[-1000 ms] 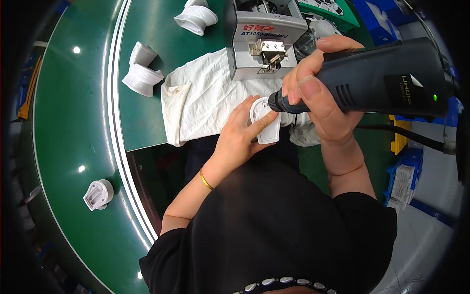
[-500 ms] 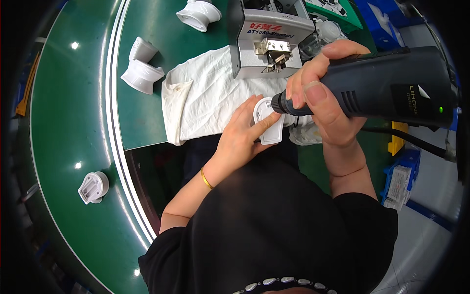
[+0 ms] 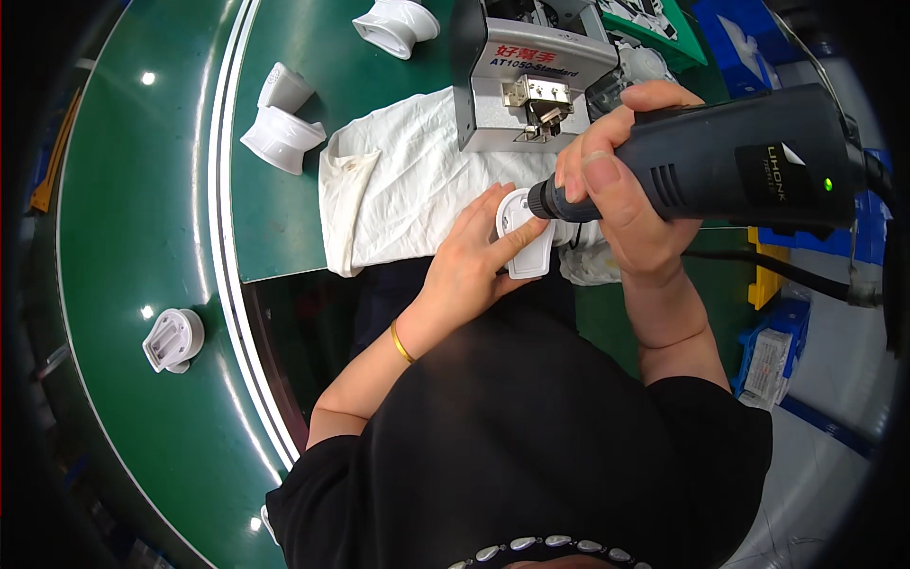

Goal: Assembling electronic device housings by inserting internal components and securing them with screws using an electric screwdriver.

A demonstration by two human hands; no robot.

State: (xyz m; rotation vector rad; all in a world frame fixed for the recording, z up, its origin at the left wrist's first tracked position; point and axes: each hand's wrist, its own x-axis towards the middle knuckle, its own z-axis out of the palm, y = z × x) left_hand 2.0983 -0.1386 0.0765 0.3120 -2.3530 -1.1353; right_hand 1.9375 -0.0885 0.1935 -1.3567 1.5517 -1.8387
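My right hand [image 3: 621, 175] is wrapped round a dark grey electric screwdriver [image 3: 716, 156] with a green light near its rear end. The tool lies nearly level, its black nose at the upper side of a white plastic housing [image 3: 531, 259]. That part has a rounded top and a flatter lower end. My left hand [image 3: 471, 242] grips the housing from the left, thumb across its front and fingers along its far side. Beneath them is a white cloth [image 3: 408, 180] spread over the green table. The screwdriver's nose hides where its bit meets the part.
A grey screw feeder [image 3: 531, 81] stands beyond the cloth. White plastic parts [image 3: 282, 139] sit left of it, another [image 3: 396, 28] farther back. On the green conveyor belt [image 3: 104, 237] rides a white housing [image 3: 174, 339]. Blue bins [image 3: 773, 356] and a black cable [image 3: 768, 267] are at right.
The housing on the conveyor has shifted slightly away from me, and another white part's edge shows near my left sleeve. The screwdriver's rear has swung slightly left and up. My left hand keeps its grip.
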